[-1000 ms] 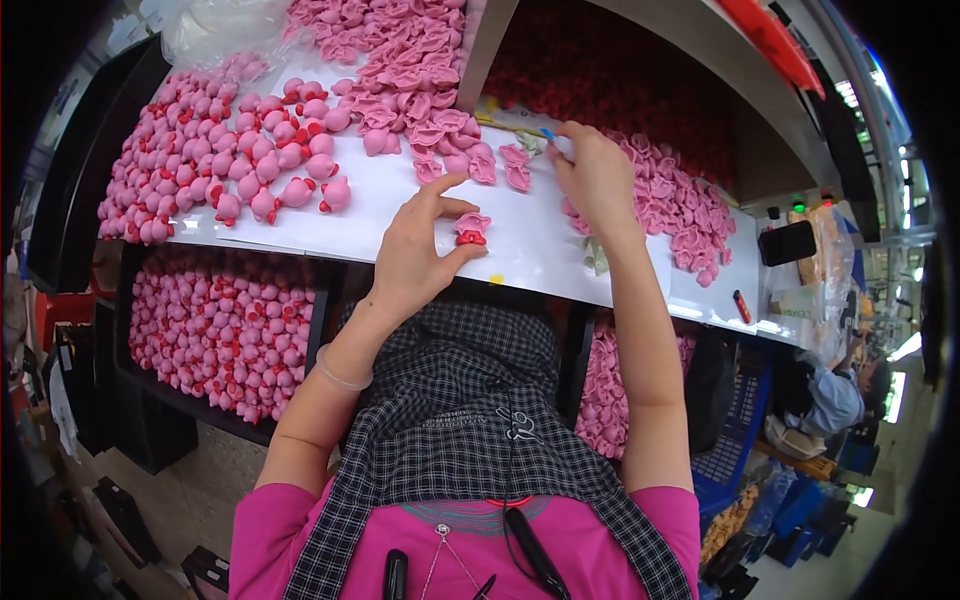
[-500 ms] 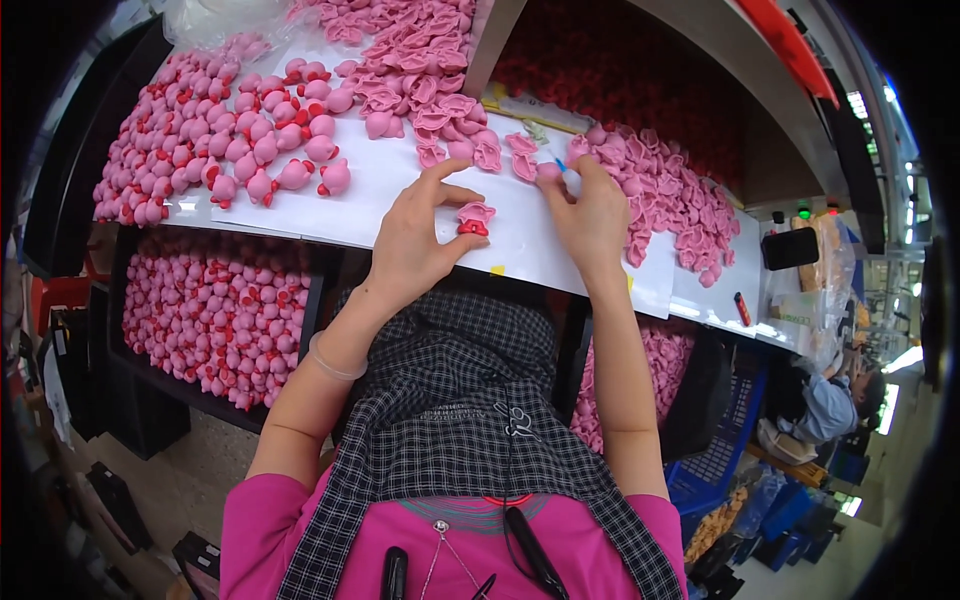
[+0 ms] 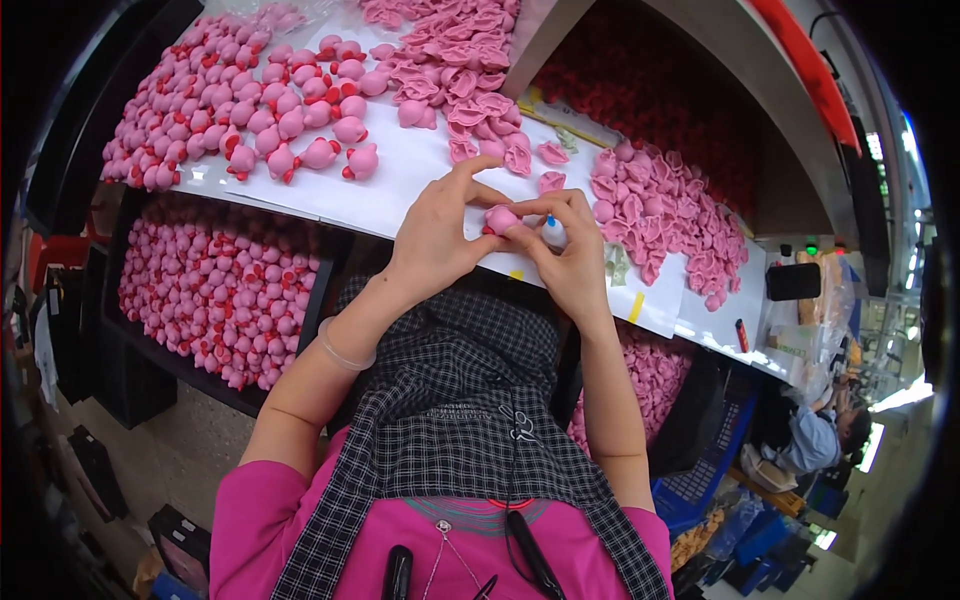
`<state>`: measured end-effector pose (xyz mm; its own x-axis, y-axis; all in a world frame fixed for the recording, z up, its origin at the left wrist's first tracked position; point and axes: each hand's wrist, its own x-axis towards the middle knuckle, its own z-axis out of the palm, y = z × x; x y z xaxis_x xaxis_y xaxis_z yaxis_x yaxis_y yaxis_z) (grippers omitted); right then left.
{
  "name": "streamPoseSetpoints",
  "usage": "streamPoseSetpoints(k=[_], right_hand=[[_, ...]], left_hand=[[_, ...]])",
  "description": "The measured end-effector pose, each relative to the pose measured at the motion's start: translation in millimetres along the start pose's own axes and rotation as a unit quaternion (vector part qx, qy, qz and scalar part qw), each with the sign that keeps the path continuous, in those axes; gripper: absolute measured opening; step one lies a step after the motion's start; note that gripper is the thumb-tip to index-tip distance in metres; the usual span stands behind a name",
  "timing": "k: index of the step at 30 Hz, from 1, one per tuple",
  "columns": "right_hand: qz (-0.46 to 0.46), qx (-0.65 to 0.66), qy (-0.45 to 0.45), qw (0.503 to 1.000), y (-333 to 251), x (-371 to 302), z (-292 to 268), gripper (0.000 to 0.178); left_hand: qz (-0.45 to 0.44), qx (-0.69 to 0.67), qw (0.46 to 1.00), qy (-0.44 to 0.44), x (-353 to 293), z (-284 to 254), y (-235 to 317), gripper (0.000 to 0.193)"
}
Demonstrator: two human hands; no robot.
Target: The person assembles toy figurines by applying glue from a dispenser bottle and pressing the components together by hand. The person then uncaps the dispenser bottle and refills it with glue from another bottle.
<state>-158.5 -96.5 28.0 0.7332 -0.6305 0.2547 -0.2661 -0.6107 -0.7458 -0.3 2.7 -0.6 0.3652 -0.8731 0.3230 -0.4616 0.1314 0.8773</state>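
Well to the left of the pink-and-red piece (image 3: 502, 220), and nearer the body, a black tray (image 3: 225, 393) below the bench (image 3: 400, 185) is full of round pink figures with red parts. Beyond that tray, also left of the piece, a heap of similar figures (image 3: 225, 115) covers the bench. Past the piece and slightly left, hollow pink shells (image 3: 450, 65) lie massed together.

Just left of the piece is the left hand (image 3: 437, 230), its thumb and a finger curled round it in a grip, forefinger raised clear. The piece itself sits between the two hands, above the bench's near edge. Just beyond it and a little right are two loose shells (image 3: 551, 168). Touching the piece from its right, the right hand (image 3: 578, 262) pinches its pink part with thumb and forefinger while also gripping a small white bottle (image 3: 553, 235) with a blue tip. Farther right of the piece spreads another pile of shells (image 3: 650, 205), then, well apart from it, a small red object (image 3: 742, 335) and a flat black device (image 3: 793, 282).
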Motion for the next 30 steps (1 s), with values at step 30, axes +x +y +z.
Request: streamPoseSetpoints(k=[30], right_hand=[[0.194,0.302,0.014,0.933,-17,-11,4,0.038]], left_hand=[[0.15,-0.001,0.986,0.069,-7,1,2,0.066]])
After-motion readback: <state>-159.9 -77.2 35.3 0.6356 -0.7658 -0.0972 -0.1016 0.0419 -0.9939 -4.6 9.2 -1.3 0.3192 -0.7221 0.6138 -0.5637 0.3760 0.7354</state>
